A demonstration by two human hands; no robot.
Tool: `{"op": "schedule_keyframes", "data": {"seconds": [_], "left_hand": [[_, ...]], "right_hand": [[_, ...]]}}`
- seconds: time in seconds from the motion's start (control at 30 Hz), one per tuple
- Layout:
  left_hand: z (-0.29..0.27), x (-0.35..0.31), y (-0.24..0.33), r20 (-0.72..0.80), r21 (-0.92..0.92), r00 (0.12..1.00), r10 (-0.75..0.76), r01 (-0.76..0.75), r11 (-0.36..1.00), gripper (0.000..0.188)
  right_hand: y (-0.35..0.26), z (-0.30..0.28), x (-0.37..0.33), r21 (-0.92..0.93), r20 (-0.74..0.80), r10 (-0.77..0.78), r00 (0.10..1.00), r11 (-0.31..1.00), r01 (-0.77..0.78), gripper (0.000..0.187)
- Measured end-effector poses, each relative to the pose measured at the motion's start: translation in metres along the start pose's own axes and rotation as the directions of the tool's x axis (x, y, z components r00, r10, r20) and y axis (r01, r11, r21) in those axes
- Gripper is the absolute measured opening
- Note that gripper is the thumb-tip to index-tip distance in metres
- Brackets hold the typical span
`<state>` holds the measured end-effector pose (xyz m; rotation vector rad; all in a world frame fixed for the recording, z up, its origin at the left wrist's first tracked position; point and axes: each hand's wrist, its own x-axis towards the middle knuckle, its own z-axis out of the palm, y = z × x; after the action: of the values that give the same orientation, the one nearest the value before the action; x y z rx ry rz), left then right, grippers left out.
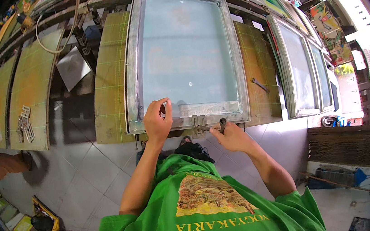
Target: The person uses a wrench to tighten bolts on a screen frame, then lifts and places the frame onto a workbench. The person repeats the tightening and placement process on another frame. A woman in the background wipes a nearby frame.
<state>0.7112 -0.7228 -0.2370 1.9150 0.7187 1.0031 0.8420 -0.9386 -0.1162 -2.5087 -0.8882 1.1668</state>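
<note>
A screen-printing frame (239,77) with pale blue mesh lies before me on a board. At the middle of its near edge sits a metal hinge clamp (198,121). My right hand (234,137) is closed around a dark socket wrench (223,123), whose shaft points left to the clamp. Over the frame's near left corner is my left hand (157,122), fingers curled and thumb near the index finger. Whatever it may hold is hidden.
An open-ended spanner (260,85) lies on the yellowish board (256,61) to the right. Loose metal hinge parts (25,124) rest on another board at left. More screen frames (296,66) stand at right. A hose loop (49,48) hangs at upper left.
</note>
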Motion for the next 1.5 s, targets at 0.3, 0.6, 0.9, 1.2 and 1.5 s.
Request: {"op": "schedule_keyframes", "data": {"seconds": [0.3,0.6,0.9,1.2,1.5], "left_hand": [[-0.008,0.001,-0.006,-0.041,-0.065,0.996,0.073,-0.076,0.995,0.009],[-0.012,0.005,-0.003,0.039,-0.042,0.994,0.102,-0.101,0.994,0.018],[-0.007,-0.001,-0.005,0.077,-0.015,0.994,0.081,-0.08,0.997,0.025],[-0.011,0.004,-0.002,0.127,0.023,0.988,0.084,-0.088,0.996,0.029],[-0.012,0.002,-0.005,0.132,-0.015,0.99,0.051,-0.05,0.999,0.026]], "right_hand": [[-0.017,-0.002,0.004,0.052,0.04,0.12,0.992,0.991,-0.122,0.039],[-0.023,-0.007,0.017,0.652,0.342,0.34,0.876,0.586,-0.482,0.036],[0.013,-0.013,0.042,-0.288,0.294,-0.174,0.94,0.922,0.261,0.04],[-0.067,-0.04,0.041,-0.757,0.5,-0.049,0.864,0.46,0.464,0.031],[-0.04,0.002,0.034,0.161,0.315,0.249,0.916,0.937,-0.311,0.043]]}}
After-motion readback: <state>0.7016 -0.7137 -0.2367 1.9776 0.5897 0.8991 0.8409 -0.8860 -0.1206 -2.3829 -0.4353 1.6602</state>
